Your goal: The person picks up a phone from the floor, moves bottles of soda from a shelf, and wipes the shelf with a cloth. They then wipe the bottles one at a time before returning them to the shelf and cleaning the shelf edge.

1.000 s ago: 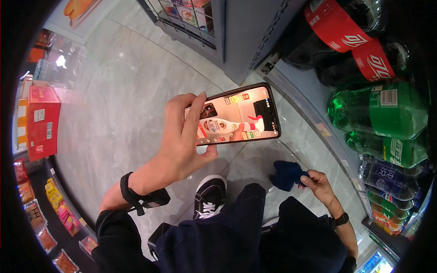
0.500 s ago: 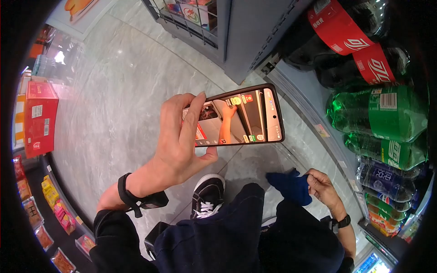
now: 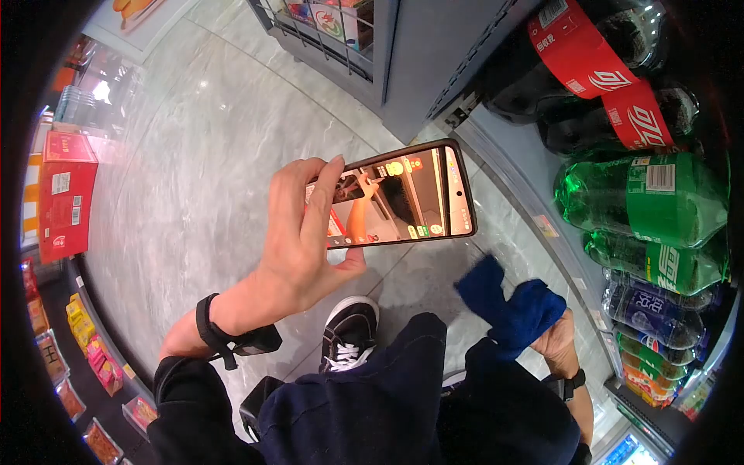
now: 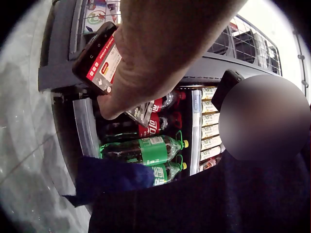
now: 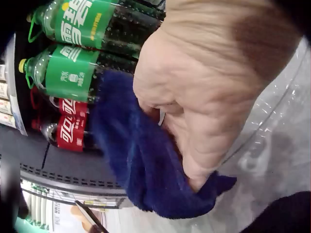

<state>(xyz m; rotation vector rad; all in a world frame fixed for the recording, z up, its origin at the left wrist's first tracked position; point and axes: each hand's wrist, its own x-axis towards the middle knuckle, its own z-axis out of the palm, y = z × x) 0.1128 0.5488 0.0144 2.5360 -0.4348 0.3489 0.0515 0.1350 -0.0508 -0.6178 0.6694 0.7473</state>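
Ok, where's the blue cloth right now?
In the head view the blue cloth is low on the right, gripped in the right hand, just below the phone and beside the shelf of green soda bottles.

Green soda bottles on shelf at right, cola bottles farther; red box far left.

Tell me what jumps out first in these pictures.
The lit phone in the left hand, held up over the grey floor mid-frame. Lower right, the right hand grips a dark blue cloth. Along the right edge lie big green soda bottles and red-labelled cola bottles.
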